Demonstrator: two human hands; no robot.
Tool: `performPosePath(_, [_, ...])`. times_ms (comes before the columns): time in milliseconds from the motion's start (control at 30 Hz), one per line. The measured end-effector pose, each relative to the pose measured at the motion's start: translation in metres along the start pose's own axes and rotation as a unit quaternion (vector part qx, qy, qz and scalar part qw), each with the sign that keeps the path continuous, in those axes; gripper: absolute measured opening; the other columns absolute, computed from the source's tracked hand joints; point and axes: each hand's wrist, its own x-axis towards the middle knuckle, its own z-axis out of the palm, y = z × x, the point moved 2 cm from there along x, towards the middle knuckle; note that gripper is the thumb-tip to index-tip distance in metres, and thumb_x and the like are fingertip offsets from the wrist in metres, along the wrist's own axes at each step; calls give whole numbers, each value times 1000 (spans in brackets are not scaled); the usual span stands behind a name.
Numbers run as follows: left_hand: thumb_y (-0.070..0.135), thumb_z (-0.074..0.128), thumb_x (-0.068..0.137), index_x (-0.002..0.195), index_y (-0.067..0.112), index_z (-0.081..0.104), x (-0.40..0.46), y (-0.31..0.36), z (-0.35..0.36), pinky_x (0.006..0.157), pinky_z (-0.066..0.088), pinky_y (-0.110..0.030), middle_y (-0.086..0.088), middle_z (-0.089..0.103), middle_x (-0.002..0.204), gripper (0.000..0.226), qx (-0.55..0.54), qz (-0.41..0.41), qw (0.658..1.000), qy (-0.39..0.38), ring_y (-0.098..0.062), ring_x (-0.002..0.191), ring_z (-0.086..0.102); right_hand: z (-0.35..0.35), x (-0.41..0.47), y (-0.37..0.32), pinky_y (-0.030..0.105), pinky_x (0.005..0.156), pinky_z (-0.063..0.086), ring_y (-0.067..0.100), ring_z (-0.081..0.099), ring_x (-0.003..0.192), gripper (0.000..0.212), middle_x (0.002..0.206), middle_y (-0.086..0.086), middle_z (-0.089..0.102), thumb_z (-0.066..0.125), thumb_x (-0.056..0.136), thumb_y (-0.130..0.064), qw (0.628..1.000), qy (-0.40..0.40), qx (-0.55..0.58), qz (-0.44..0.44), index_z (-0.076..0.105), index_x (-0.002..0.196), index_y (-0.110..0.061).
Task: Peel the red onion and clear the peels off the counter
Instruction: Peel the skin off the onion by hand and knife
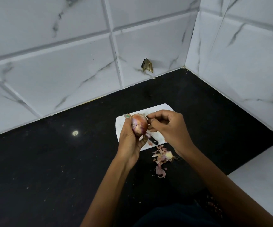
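One red onion [139, 124] above the white cutting board [158, 110] — cupped in left hand [130, 138], fingers curled closed around it. Right hand [166, 126] fingertips pinched at onion's right side. One knife [152, 140] on board. One peel pile [162, 157] just beside board's near edge.

Single view: head-worn wide-angle camera, looking forward and steeply down from above the person's forearms. Faces a tiled wall corner [193, 46] over a black counter [42, 161]. Close range: both forearms enter from the bottom edge, meeting near frame centre. Straight tile lines bow towards the edges. No second view.
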Motion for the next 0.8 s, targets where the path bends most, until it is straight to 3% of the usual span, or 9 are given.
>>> performPosePath(133, [52,39,97,110,15,59,1,-1,-3,66,49,-24,-7,69,101,44,21,3,999,26,-10,85,64,2,-4,0,42,66,60,13,71,74,25,85,-1,71,77,76,-21,998,-41,-35,22,68,99,-15])
performPosePath(200, [52,39,98,114,14,57,0,-1,-2,68,49,-24,-9,68,104,45,27,4,999,38,-13,92,62,3,-4,-1,34,67,60,7,69,72,30,83,-4,70,80,70,-22,997,-35,-72,13,67,97,-18])
performPosePath(300, [51,38,98,114,13,57,1,-3,-3,66,49,-23,-8,67,103,46,33,6,999,43,-11,87,61,3,-2,-2,24,70,58,7,68,73,28,81,-5,70,79,68,-17,997,-24,-73,5,68,93,-16])
performPosePath(433, [52,39,98,106,12,60,2,-3,-4,63,49,-22,-6,68,95,46,17,9,999,39,-7,75,61,3,0,-4,32,68,60,14,68,72,21,81,3,71,73,70,-6,997,-23,-73,-5,70,91,-9])
performPosePath(600, [50,36,99,88,16,62,2,-4,1,65,46,-24,3,69,68,44,-1,17,1000,24,-1,56,60,1,0,-2,43,66,60,16,69,66,17,75,4,71,67,73,1,998,10,-54,-14,72,87,-7])
performPosePath(700, [51,35,99,96,14,62,2,-3,1,65,49,-23,0,69,81,46,11,22,999,28,-3,67,63,2,-3,-2,48,66,59,16,71,71,15,79,1,73,72,76,-10,1000,-8,-30,0,71,91,-12])
performPosePath(800, [53,37,98,112,10,58,4,-4,-1,71,50,-26,-8,67,96,49,17,28,998,57,-12,87,62,5,-4,-1,38,71,60,11,70,75,27,84,-1,72,79,72,-17,999,-29,-43,4,69,96,-12])
